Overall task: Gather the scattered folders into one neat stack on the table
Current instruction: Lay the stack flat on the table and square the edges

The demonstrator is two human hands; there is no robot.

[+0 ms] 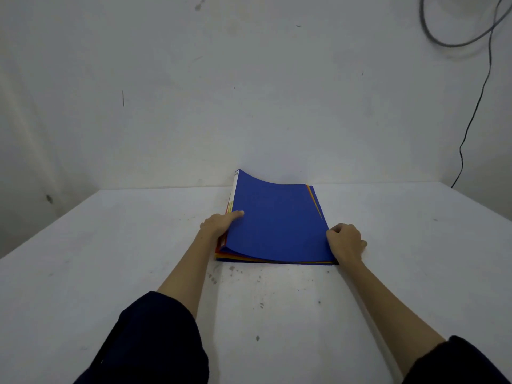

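Observation:
A stack of folders (277, 225) lies in the middle of the white table (110, 259), with a blue folder on top and red, orange and yellow edges showing beneath it. The blue cover curls up along its far left corner. My left hand (220, 224) grips the stack's left edge, thumb lying on the blue cover and fingers under it. My right hand (346, 241) is curled against the stack's near right corner, touching its edge.
A white wall rises just behind the table's far edge. A dark cable (476, 106) hangs down the wall at the upper right. Dark specks mark the table in front of the stack.

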